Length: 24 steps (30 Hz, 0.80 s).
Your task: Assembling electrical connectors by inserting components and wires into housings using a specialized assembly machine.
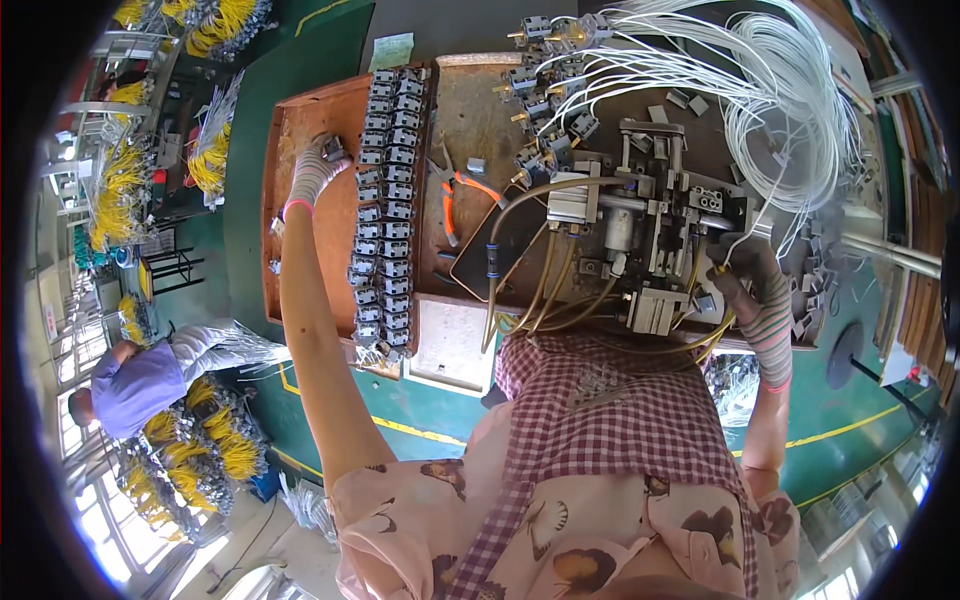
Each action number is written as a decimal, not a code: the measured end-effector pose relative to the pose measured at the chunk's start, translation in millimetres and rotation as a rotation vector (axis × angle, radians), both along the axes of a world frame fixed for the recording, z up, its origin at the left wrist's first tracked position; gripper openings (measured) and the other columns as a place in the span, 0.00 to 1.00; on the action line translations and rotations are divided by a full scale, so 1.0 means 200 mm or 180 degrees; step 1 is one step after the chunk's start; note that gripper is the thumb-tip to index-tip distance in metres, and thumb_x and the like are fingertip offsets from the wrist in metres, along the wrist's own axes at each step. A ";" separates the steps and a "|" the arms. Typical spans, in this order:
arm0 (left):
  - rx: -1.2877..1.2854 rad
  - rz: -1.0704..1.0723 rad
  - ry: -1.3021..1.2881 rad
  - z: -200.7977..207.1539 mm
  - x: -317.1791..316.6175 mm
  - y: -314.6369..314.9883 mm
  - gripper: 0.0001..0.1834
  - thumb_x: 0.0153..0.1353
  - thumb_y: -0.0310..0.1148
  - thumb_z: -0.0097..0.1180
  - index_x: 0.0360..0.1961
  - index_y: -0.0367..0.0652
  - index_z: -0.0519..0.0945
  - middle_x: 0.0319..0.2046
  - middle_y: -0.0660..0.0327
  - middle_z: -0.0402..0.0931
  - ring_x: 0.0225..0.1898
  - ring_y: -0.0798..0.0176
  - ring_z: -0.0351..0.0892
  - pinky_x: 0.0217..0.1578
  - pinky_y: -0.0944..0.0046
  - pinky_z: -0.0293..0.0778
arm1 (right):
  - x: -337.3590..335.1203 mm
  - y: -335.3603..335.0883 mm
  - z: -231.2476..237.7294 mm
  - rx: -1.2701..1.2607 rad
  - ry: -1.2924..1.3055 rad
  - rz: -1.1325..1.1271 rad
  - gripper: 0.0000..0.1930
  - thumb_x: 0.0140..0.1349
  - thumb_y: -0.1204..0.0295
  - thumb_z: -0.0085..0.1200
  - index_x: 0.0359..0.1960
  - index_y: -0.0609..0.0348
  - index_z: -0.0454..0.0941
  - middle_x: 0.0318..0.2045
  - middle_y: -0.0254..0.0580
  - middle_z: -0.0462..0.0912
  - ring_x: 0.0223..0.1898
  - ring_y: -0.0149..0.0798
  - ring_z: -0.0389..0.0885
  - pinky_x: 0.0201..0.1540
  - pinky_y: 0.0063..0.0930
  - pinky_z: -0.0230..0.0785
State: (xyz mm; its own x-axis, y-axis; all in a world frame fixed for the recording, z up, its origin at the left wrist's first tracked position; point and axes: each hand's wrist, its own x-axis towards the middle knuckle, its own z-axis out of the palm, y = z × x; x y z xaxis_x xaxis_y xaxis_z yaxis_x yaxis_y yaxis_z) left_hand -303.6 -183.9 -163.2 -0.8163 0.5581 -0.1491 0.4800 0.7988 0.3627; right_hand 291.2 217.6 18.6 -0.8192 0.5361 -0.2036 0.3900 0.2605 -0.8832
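My left hand [316,176], in a striped glove, reaches over the left part of the wooden tray. Its fingers close round a small grey metal-looking block [333,149]. Beside it, two long rows of grey plug-like housings [402,168] fill the tray's right side. My right hand [752,300], also in a striped glove, is at the right side of a metal bench machine [655,225]. A white cable [741,240] runs down to its fingertips, which pinch the cable's end; the exact grip is partly hidden.
Orange-handled pliers [450,215] lie between the wooden tray [270,215] and the machine. A coil of white cables [790,75] with plug ends [545,90] covers the back right. Brown hoses [545,285] loop before the machine. Far left, a person [140,385] bends near yellow cable bundles.
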 end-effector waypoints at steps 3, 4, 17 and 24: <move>-0.0862 -0.0104 0.0436 0.22 0.16 0.17 0.38 0.42 0.40 0.76 0.55 0.38 0.74 0.54 0.49 0.74 0.54 0.53 0.77 0.50 0.58 0.76 | 0.05 -0.04 -0.03 0.0946 -0.0058 -0.0036 0.16 0.56 0.77 0.59 0.47 0.61 0.74 0.42 0.37 0.81 0.42 0.29 0.77 0.50 0.25 0.68; -0.1119 -0.0319 0.1074 0.27 0.22 0.25 0.36 0.45 0.41 0.74 0.54 0.37 0.74 0.50 0.48 0.77 0.53 0.52 0.78 0.48 0.59 0.77 | 0.08 -0.04 -0.01 0.1067 -0.0227 -0.0067 0.16 0.56 0.75 0.61 0.47 0.60 0.75 0.43 0.35 0.80 0.44 0.29 0.76 0.51 0.25 0.67; 0.3299 -0.0640 -0.3934 0.74 2.03 1.13 0.43 0.35 0.28 0.79 0.57 0.37 0.72 0.53 0.58 0.74 0.53 0.64 0.74 0.54 0.64 0.70 | -0.09 -0.04 0.04 -0.0209 0.0701 0.0032 0.20 0.54 0.76 0.65 0.49 0.60 0.74 0.41 0.34 0.79 0.43 0.27 0.76 0.49 0.24 0.68; 0.3074 -0.1283 -0.3301 0.56 2.23 1.28 0.51 0.39 0.50 0.78 0.61 0.36 0.68 0.58 0.56 0.70 0.56 0.60 0.73 0.57 0.60 0.70 | 0.03 0.00 -0.08 0.0166 0.1502 0.0123 0.24 0.51 0.69 0.70 0.50 0.56 0.75 0.39 0.36 0.79 0.38 0.30 0.78 0.41 0.27 0.72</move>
State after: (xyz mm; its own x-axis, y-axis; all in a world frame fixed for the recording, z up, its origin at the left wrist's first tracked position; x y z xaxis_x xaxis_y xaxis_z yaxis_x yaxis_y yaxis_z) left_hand 142.7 71.7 -50.3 -0.3481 0.9374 -0.0032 -0.1950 -0.0691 0.9784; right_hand 297.3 217.1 2.4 -0.8353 0.5031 0.2218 -0.0614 0.3156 -0.9469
